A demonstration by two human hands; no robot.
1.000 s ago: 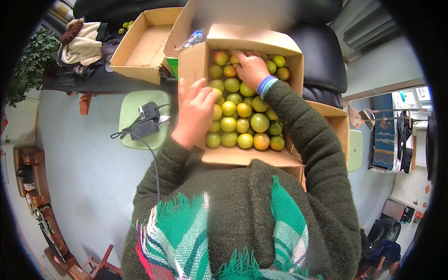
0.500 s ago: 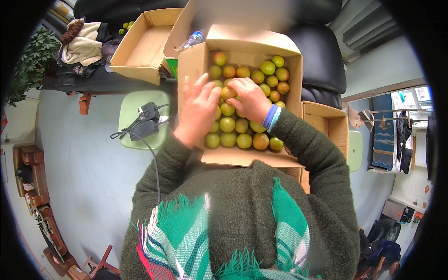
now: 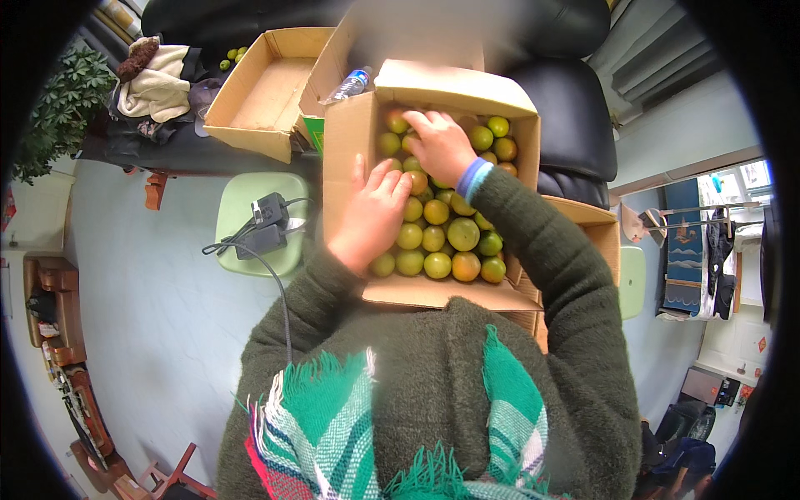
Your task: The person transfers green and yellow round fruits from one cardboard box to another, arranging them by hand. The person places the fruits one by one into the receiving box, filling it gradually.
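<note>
While palms-down in fruit box [image 3: 346, 158], L hand [image 3: 372, 218] flat, open, R hand [image 3: 440, 146] grip unclear.

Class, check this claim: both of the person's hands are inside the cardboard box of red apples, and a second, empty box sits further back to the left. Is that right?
Not quite. The head view shows the box holds small green and orange citrus fruit, not red apples. The rest stands: left hand and right hand are in it, and the empty box sits back left.
</note>
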